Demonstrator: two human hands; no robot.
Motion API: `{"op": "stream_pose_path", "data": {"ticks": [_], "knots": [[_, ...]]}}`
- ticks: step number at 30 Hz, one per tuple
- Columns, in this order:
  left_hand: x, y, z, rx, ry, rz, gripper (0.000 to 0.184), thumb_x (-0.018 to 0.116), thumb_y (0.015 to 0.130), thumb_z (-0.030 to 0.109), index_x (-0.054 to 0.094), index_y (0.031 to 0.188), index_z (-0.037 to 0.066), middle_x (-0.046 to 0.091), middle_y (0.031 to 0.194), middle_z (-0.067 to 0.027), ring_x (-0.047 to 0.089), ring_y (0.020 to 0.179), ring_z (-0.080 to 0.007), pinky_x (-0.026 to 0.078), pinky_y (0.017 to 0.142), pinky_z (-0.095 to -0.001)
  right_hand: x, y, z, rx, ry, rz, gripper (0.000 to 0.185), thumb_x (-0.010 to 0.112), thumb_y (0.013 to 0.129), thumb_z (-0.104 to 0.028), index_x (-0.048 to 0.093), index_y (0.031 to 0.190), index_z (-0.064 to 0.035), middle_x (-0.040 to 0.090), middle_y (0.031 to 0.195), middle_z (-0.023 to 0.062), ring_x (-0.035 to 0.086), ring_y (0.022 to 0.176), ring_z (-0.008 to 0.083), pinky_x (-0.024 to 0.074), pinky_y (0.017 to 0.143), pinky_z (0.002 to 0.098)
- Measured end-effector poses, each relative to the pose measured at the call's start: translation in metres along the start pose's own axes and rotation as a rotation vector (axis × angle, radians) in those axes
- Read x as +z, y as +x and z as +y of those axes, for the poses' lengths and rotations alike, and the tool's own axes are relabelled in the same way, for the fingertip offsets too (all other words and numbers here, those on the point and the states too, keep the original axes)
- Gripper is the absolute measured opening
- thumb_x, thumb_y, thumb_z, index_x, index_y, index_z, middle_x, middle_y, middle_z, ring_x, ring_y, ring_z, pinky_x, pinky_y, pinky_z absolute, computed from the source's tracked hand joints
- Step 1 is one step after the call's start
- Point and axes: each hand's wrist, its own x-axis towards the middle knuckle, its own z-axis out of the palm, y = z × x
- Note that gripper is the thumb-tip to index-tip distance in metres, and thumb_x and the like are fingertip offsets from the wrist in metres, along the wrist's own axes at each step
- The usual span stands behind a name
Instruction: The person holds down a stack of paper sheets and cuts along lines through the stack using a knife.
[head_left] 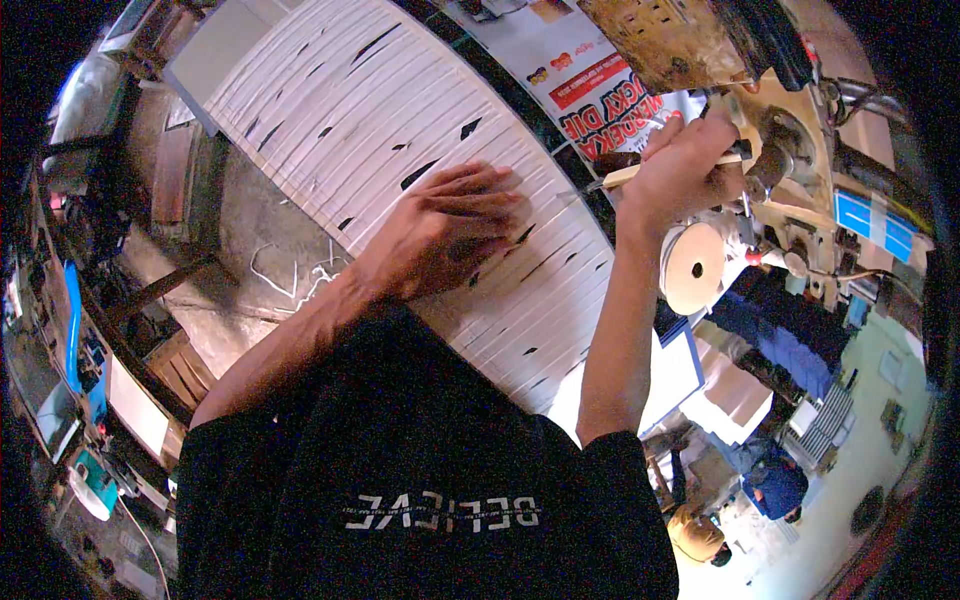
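A long panel (330,90) covered in narrow white strips, with dark slits between some of them, lies at a slant in front of my body. My left hand (455,230) rests on it, palm down, with the fingers stretched out and close together. My right hand (690,170) is raised beyond the panel's right edge, fingers closed around a slim pale tool (625,173). The tool's end points left towards the panel; its exact kind is unclear. Below the right hand, beside my forearm, is a round tan disc (680,265) with a dark centre hole.
A printed banner (600,105) with red and black letters lies past the panel. A worn wooden board (660,40) is at the top right. White string (290,285) lies on the floor at left. People, one in dark blue (775,485), are at lower right.
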Motion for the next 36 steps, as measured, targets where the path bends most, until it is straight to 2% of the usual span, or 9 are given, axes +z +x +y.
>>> {"op": "stream_pose_path", "data": {"ticks": [3,5,8,16,19,22,24,26,36], "knots": [[-0.001,0.004,-0.006,0.206,0.312,-0.037,0.020,0.078,0.077,0.012,0.075,0.095,0.007,0.072,0.117,-0.0070,0.061,0.123,-0.0300,0.045,0.108,-0.0454,-0.001,0.000,0.008,-0.120,-0.059,-0.070,0.048,0.058,0.093,-0.022,0.037,0.053,-0.0052,0.038,0.049,0.0017,0.040,0.041,0.0134,0.0362,0.043,0.0296],[-0.004,0.006,0.000,0.210,0.345,-0.058,0.021,0.078,0.076,0.012,0.075,0.097,0.008,0.072,0.117,-0.0069,0.061,0.123,-0.0299,0.045,0.108,-0.0450,0.001,0.002,0.015,-0.422,-0.258,-0.033,0.047,0.057,0.093,-0.025,0.049,0.058,0.0056,0.046,0.051,0.0045,0.045,0.045,0.0150,0.0386,0.046,0.0314],[-0.003,0.005,-0.003,0.218,0.383,-0.075,0.024,0.078,0.076,0.012,0.074,0.099,0.008,0.072,0.117,-0.0065,0.061,0.123,-0.0296,0.045,0.108,-0.0443,0.004,0.002,0.022,-0.463,-0.274,-0.014,0.050,0.057,0.093,-0.030,0.054,0.064,0.0116,0.052,0.053,0.0067,0.048,0.050,0.0151,0.0400,0.048,0.0338],[-0.004,0.003,-0.008,0.232,0.411,-0.092,0.019,0.076,0.080,0.014,0.075,0.098,0.010,0.072,0.118,-0.0063,0.060,0.124,-0.0287,0.044,0.109,-0.0454,-0.009,0.043,0.059,-0.445,-0.424,-0.098,0.050,0.056,0.095,-0.036,0.056,0.062,0.0015,0.054,0.053,0.0075,0.053,0.051,0.0179,0.0430,0.050,0.0367],[-0.001,-0.004,-0.009,0.227,0.307,-0.082,0.016,0.074,0.081,0.013,0.075,0.097,0.010,0.072,0.117,-0.0065,0.060,0.124,-0.0286,0.044,0.109,-0.0458,-0.028,0.113,0.073,-0.392,0.176,0.283,0.039,0.057,0.094,-0.034,0.058,0.072,-0.0028,0.047,0.051,0.0060,0.051,0.050,0.0190,0.0440,0.049,0.0338],[0.002,0.004,-0.013,0.255,0.392,-0.066,0.016,0.072,0.083,0.010,0.074,0.098,0.008,0.072,0.117,-0.0076,0.060,0.125,-0.0291,0.044,0.109,-0.0457,-0.015,0.059,-0.021,-0.402,0.061,-0.059,0.036,0.070,0.091,-0.030,0.050,0.094,-0.0007,0.057,0.085,0.0111,0.057,0.062,0.0213,0.0471,0.046,0.0361],[0.002,-0.002,-0.014,0.137,0.282,-0.035,0.016,0.070,0.084,0.008,0.074,0.099,0.005,0.072,0.116,-0.0091,0.061,0.124,-0.0299,0.045,0.108,-0.0457,-0.010,0.032,-0.020,-0.156,0.298,-0.176,0.032,0.057,0.094,-0.026,0.042,0.073,-0.0075,0.034,0.051,0.0034,0.037,0.041,0.0160,0.0310,0.041,0.0315],[0.002,-0.002,-0.016,0.140,0.253,-0.022,0.017,0.070,0.084,0.008,0.074,0.100,0.003,0.072,0.115,-0.0097,0.061,0.123,-0.0303,0.045,0.108,-0.0454,0.004,0.019,-0.005,-0.163,0.259,-0.003,0.040,0.057,0.095,-0.023,0.033,0.066,-0.0100,0.030,0.051,0.0023,0.032,0.039,0.0147,0.0242,0.039,0.0316],[-0.005,0.001,-0.012,0.188,0.224,-0.011,0.021,0.070,0.085,0.008,0.073,0.104,0.001,0.072,0.114,-0.0121,0.063,0.120,-0.0308,0.045,0.108,-0.0440,-0.007,0.026,0.040,-0.131,-0.043,-0.217,0.048,0.054,0.099,-0.025,0.026,0.062,-0.0134,0.030,0.052,0.0007,0.032,0.039,0.0139,0.0285,0.042,0.0312]]}}
